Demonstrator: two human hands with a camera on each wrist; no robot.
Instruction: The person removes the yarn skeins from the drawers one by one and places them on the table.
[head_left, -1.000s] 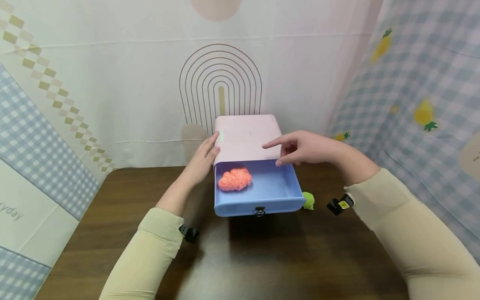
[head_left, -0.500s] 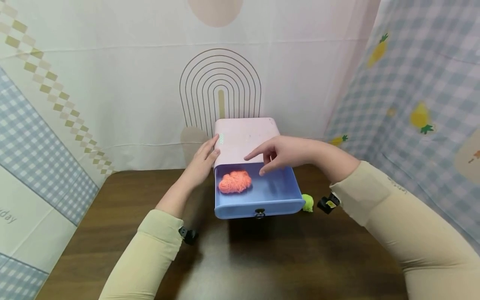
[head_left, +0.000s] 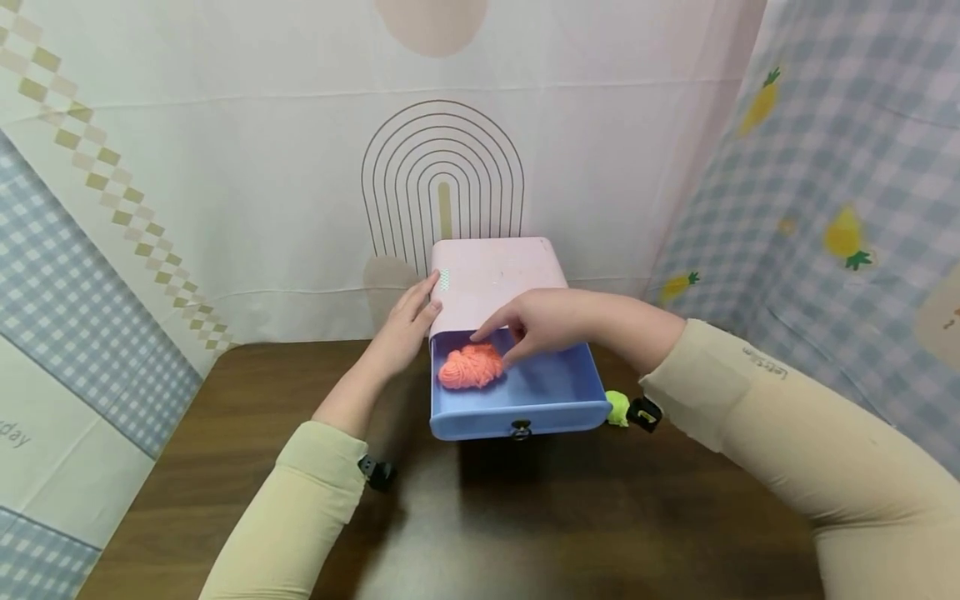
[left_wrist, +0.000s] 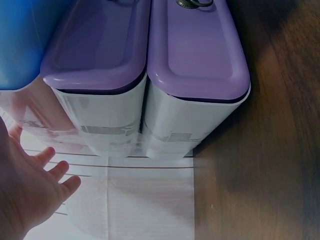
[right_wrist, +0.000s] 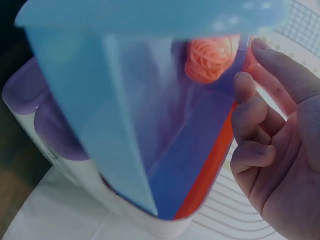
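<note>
A coral-orange skein of yarn (head_left: 470, 367) lies in the left part of a pulled-out blue drawer (head_left: 558, 379). My right hand (head_left: 543, 321) is over the drawer. Its thumb and index finger are spread at the yarn's right and back sides. In the right wrist view a gap shows between my right hand (right_wrist: 280, 120) and the yarn (right_wrist: 212, 57), and its other fingers are bent. My left hand (head_left: 408, 327) rests with extended fingers against the left side of the pink-topped drawer cabinet (head_left: 487, 279).
A lime-green ball of yarn (head_left: 618, 408) shows at the drawer's right front corner, partly hidden. Purple-fronted drawers (left_wrist: 200, 50) sit below the blue one in the left wrist view. The cabinet stands at the back of a dark wooden table (head_left: 525, 533), before a patterned cloth (head_left: 300, 192).
My right hand has moved left and toward me, from above the pink top and the drawer's right side to the orange yarn. My left hand has stayed against the cabinet.
</note>
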